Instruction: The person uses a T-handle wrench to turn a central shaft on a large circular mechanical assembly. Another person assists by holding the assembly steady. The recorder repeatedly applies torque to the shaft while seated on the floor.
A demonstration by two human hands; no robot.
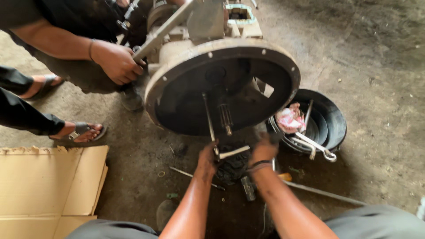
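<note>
Hands: left hand (207,156) is closing around a T-handle wrench (221,149) just under the bell housing (221,86); right hand (264,148) is resting beside it, grip impossible to tell.
Wrench: its long shaft is reaching up into the housing beside the splined shaft (226,118).
Co-worker: another person's hand (116,62) is gripping a metal bar (159,33).
Right side: spanners (316,147) are lying in a black basin (334,119).

Bell housing (274,66): dull cast metal, grimy
Tyre (334,119): matt black rubber
Sheet (48,186) at 8 o'clock: plain cardboard
Floor (380,66): rough, dusty concrete

Bell housing (221,84) overhead, basin (330,117) rightward.
</note>
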